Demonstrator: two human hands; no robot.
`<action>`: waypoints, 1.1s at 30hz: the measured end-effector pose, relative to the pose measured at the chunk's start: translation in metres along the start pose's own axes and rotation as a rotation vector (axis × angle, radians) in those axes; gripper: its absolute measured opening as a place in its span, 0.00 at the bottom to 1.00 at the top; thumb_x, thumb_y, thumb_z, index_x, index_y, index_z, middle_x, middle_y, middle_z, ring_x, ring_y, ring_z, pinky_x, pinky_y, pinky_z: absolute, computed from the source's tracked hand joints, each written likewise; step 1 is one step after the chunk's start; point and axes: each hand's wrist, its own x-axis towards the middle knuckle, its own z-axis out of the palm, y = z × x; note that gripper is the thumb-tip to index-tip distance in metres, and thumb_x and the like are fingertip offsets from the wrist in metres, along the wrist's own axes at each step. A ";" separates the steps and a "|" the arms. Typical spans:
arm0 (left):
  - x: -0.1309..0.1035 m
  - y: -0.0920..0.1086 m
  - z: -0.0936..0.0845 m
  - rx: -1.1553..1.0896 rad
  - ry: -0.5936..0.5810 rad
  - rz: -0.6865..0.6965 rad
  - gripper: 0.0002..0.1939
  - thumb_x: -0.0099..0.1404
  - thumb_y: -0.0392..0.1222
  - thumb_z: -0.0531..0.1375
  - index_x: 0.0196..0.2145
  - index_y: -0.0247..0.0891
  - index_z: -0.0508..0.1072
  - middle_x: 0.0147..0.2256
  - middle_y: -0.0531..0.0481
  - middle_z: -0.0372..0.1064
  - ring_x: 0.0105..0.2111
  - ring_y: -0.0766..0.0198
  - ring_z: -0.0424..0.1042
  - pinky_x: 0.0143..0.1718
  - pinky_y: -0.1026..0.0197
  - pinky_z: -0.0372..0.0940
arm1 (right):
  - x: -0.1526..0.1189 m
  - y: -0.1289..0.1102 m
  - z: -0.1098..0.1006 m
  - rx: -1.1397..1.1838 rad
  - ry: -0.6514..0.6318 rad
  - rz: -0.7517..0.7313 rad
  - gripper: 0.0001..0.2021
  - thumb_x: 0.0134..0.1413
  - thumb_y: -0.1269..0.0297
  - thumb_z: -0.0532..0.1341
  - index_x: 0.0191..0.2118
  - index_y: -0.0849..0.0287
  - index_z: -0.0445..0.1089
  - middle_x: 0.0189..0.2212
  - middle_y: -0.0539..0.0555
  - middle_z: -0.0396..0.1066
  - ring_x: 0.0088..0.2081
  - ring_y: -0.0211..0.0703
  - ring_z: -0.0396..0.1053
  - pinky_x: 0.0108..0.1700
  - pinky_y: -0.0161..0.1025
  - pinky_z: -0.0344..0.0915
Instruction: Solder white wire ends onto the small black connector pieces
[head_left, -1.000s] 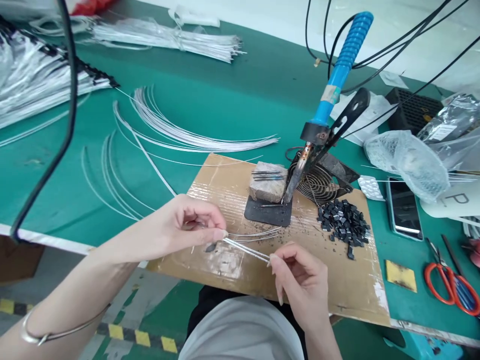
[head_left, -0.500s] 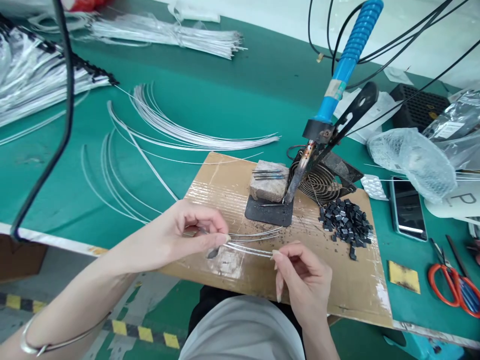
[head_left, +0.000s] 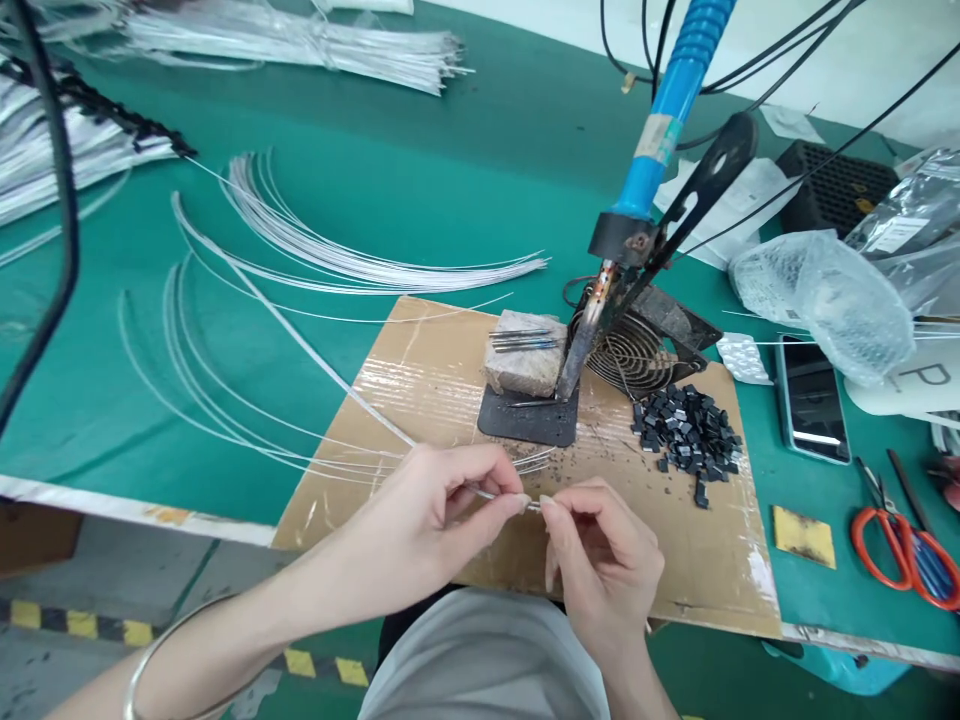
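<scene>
Thin white wires (head_left: 289, 335) run from the upper left down to my hands over the cardboard sheet (head_left: 360, 400). My left hand (head_left: 457, 520) pinches them between thumb and fingertips. Close beside it, my right hand (head_left: 604, 540) pinches the wire ends, with only a short bit of wire showing between the two sets of fingertips. A few more wires lie on the cardboard just behind my hands. Beyond them a grey block (head_left: 525, 365) with thin metal pins on top sits on a dark plate (head_left: 506, 420), and the soldering iron (head_left: 581, 355) tip points down there.
Small black pieces (head_left: 690, 435) are heaped at the right of the cardboard, near a round fan grille (head_left: 634, 355). Further right are a phone (head_left: 812, 400), a yellow sponge (head_left: 804, 537) and red-handled scissors (head_left: 889, 545). More white wires (head_left: 352, 260) lie at the back left.
My left hand has moved right along the wires, up close to my right hand. The stretch of wire between them is shorter. My right hand has barely moved, and the view has shifted slightly.
</scene>
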 end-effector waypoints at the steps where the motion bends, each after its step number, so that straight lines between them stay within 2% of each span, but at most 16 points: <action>1: 0.003 0.000 0.001 -0.061 0.011 -0.017 0.15 0.71 0.49 0.58 0.30 0.38 0.71 0.23 0.58 0.57 0.23 0.69 0.54 0.22 0.66 0.50 | -0.001 0.001 0.001 0.017 0.039 0.019 0.08 0.65 0.71 0.65 0.33 0.57 0.74 0.25 0.44 0.68 0.16 0.25 0.62 0.18 0.25 0.58; 4: 0.009 -0.001 0.001 -0.178 0.060 -0.041 0.13 0.67 0.47 0.60 0.28 0.37 0.70 0.23 0.58 0.59 0.23 0.70 0.55 0.23 0.68 0.51 | -0.001 0.002 0.003 0.158 0.187 0.154 0.08 0.66 0.68 0.66 0.32 0.56 0.75 0.24 0.43 0.67 0.14 0.25 0.63 0.16 0.24 0.60; 6: 0.010 -0.002 0.001 -0.206 0.086 -0.050 0.12 0.66 0.46 0.62 0.28 0.37 0.71 0.22 0.58 0.60 0.22 0.70 0.56 0.22 0.68 0.52 | 0.001 0.001 0.005 0.264 0.214 0.253 0.09 0.66 0.65 0.67 0.32 0.56 0.77 0.22 0.43 0.68 0.13 0.26 0.64 0.14 0.23 0.62; 10: 0.010 -0.005 0.001 -0.218 0.120 -0.060 0.12 0.66 0.46 0.63 0.29 0.37 0.73 0.22 0.56 0.65 0.22 0.70 0.59 0.22 0.69 0.54 | 0.003 -0.002 0.009 0.459 0.104 0.374 0.07 0.65 0.60 0.67 0.38 0.53 0.84 0.27 0.48 0.77 0.17 0.31 0.71 0.17 0.26 0.71; 14: 0.011 -0.005 0.004 -0.218 0.135 -0.050 0.12 0.66 0.46 0.63 0.29 0.37 0.74 0.24 0.52 0.72 0.24 0.67 0.67 0.25 0.68 0.60 | 0.000 -0.004 0.015 0.615 0.034 0.467 0.06 0.64 0.59 0.69 0.41 0.51 0.85 0.30 0.50 0.80 0.18 0.32 0.72 0.19 0.29 0.75; 18: 0.010 -0.004 0.007 -0.216 0.156 -0.026 0.12 0.67 0.46 0.62 0.30 0.37 0.75 0.25 0.51 0.73 0.24 0.66 0.69 0.25 0.67 0.61 | -0.001 -0.003 0.017 0.684 0.034 0.512 0.06 0.61 0.59 0.71 0.40 0.52 0.84 0.29 0.51 0.81 0.18 0.33 0.70 0.17 0.30 0.75; 24: 0.005 -0.004 0.011 -0.142 0.180 -0.019 0.13 0.69 0.47 0.60 0.31 0.37 0.75 0.24 0.51 0.71 0.22 0.68 0.64 0.21 0.66 0.54 | 0.000 -0.001 0.016 0.722 0.043 0.536 0.05 0.60 0.59 0.71 0.38 0.53 0.84 0.26 0.49 0.79 0.17 0.32 0.68 0.15 0.27 0.71; 33: -0.001 -0.005 0.013 -0.061 0.201 0.065 0.12 0.71 0.44 0.59 0.30 0.38 0.75 0.23 0.55 0.68 0.21 0.69 0.58 0.21 0.67 0.52 | 0.002 -0.005 0.010 0.806 -0.033 0.578 0.05 0.60 0.60 0.72 0.34 0.55 0.83 0.23 0.48 0.77 0.16 0.29 0.67 0.17 0.24 0.70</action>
